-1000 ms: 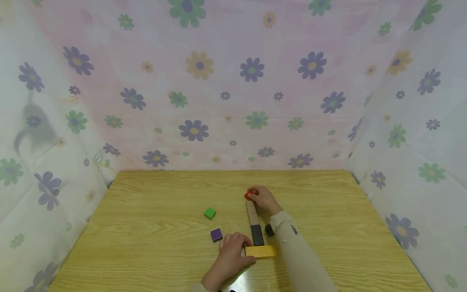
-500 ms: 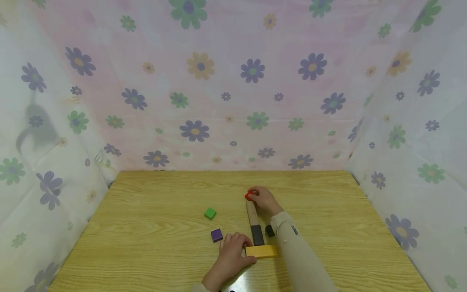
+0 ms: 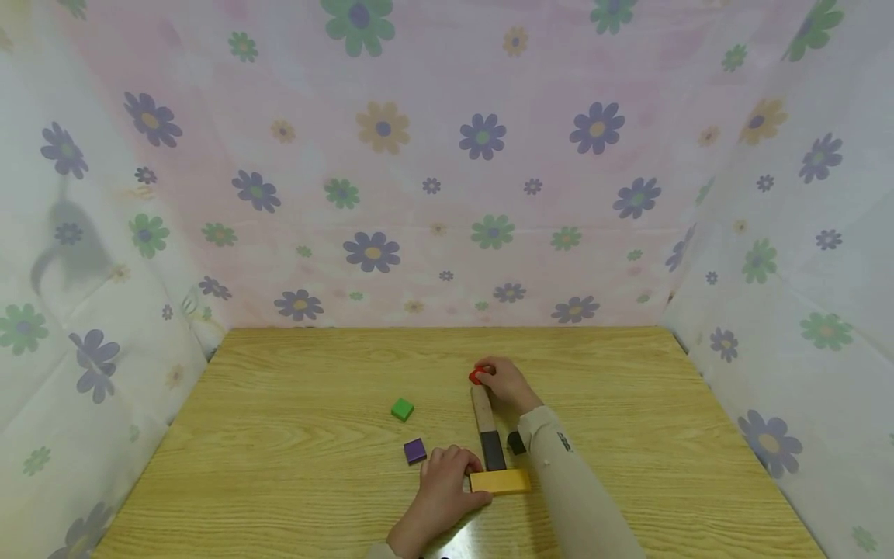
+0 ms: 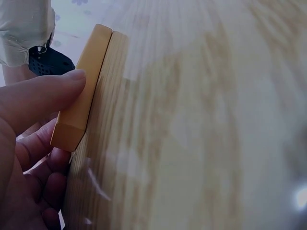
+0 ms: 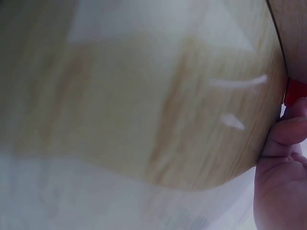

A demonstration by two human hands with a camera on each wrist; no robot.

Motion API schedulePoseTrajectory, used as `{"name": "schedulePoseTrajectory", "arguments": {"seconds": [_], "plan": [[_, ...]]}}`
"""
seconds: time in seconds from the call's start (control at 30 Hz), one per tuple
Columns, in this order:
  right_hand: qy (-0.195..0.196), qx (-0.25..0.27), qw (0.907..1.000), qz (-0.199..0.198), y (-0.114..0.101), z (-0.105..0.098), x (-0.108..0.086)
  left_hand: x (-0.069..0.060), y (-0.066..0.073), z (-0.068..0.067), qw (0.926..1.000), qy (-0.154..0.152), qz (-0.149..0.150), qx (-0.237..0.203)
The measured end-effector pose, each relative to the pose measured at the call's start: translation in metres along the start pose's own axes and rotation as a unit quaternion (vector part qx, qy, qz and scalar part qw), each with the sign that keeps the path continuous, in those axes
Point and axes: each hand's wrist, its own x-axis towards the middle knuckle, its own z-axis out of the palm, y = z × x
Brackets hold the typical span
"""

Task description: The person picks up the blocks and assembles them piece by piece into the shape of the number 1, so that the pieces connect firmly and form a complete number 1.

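Note:
A yellow block point(image 3: 500, 482) lies crosswise near the table's front, its left end gripped between the thumb and fingers of my left hand point(image 3: 441, 487). The left wrist view shows the thumb on the yellow block's point(image 4: 88, 72) near face. Touching its far side is a dark block point(image 3: 493, 451), with a pale wooden block point(image 3: 483, 409) beyond it in a line. At the far end of that line my right hand point(image 3: 507, 382) pinches a small red block point(image 3: 476, 376). The right wrist view shows only a bit of the red block point(image 5: 296, 92) beside the fingers.
A green block point(image 3: 402, 409) and a purple block point(image 3: 415, 451) lie left of the line. A small black block point(image 3: 516, 442) sits to its right, close by the right sleeve point(image 3: 576, 481). Flowered cloth point(image 3: 447, 233) stands behind and at both sides of the wooden table point(image 3: 293, 435).

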Motion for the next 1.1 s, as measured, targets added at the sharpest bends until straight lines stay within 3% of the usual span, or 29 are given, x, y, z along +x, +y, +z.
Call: {"name": "schedulePoseTrajectory", "arguments": {"seconds": [1.1], "plan": [[-0.004, 0.011, 0.9999, 0.012, -0.0005, 0.0013, -0.0005, -0.0016, 0.0001, -0.0006, 1.0000, 0.003, 0.006, -0.002]]}}
